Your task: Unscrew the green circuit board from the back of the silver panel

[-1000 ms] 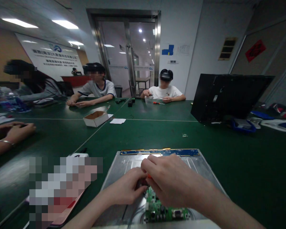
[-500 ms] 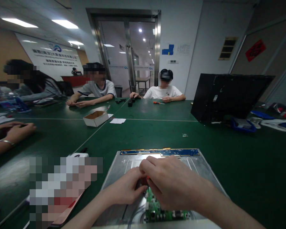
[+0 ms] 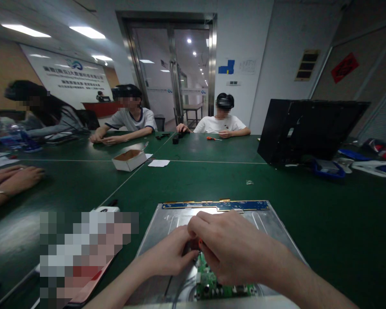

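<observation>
My right hand (image 3: 227, 246) is closed round an orange-red handled screwdriver (image 3: 200, 243), of which only a sliver shows between the fingers. Against it is my left hand (image 3: 175, 253), its fingers curled in by the same spot and its thumb pointing right. What the left fingertips grip is hidden. Both hands are over a flat silver metal panel (image 3: 154, 234), the back of a display. A green circuit board (image 3: 206, 281) lies on the panel under my right hand, partly covered by it. Along the panel's far edge runs a narrow blue circuit strip (image 3: 193, 206).
Left of the panel lies a blurred-out white and pink object (image 3: 93, 253). Farther off are an open white box (image 3: 128, 161), paper (image 3: 158, 163), a small plastic bag (image 3: 250, 183) and a large black monitor casing (image 3: 309, 131). Several people sit round the green table (image 3: 212, 180).
My hands stay almost in place; slightly more of the orange-red handle shows. At the left, another person's hands have shifted a little and lie lower on the table.
</observation>
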`<state>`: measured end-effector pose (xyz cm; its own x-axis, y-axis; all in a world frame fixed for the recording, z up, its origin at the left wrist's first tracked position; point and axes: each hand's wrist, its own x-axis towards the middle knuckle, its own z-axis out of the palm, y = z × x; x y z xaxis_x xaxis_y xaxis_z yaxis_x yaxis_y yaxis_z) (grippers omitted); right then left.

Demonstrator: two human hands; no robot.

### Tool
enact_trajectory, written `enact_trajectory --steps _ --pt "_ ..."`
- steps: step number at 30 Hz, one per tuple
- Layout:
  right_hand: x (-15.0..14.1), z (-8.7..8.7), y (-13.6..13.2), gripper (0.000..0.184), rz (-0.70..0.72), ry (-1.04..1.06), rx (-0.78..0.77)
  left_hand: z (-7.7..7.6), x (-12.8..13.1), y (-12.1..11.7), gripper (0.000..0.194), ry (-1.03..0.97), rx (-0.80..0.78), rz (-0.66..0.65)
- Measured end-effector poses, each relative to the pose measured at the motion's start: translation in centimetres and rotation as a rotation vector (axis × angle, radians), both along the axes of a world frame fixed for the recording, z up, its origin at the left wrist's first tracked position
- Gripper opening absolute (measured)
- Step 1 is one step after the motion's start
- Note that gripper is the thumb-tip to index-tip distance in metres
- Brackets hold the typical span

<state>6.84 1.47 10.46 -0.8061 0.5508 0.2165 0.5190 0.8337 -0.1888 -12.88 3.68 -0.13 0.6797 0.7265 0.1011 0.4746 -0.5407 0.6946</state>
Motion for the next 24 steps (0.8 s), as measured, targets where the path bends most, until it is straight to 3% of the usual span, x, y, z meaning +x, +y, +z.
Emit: enact_trajectory --steps 5,8,12,16,24 --pt "0.0 -0.6 0.5 0.009 -0.090 -0.012 0.105 -0.4 -0.3 0.4 0.013 0.046 0.036 -0.018" --pt "0.0 -0.9 0.6 0.014 -0.130 -0.041 0.135 -0.5 -0.4 0.6 0.011 0.045 0.062 -0.032" --pt "0.0 -0.6 0.3 0.008 -0.092 -0.001 0.117 -0.5 -0.3 0.5 0.012 0.046 0.032 -0.016" --pt "0.0 -0.1 0.0 0.017 -0.031 0.001 0.059 -0.6 -0.4 0.3 0.014 0.038 -0.012 -0.007" --pt "0.0 -1.1 0.9 0.013 -0.158 -0.017 0.155 -0.4 -0.4 0.6 0.009 0.042 0.016 -0.042"
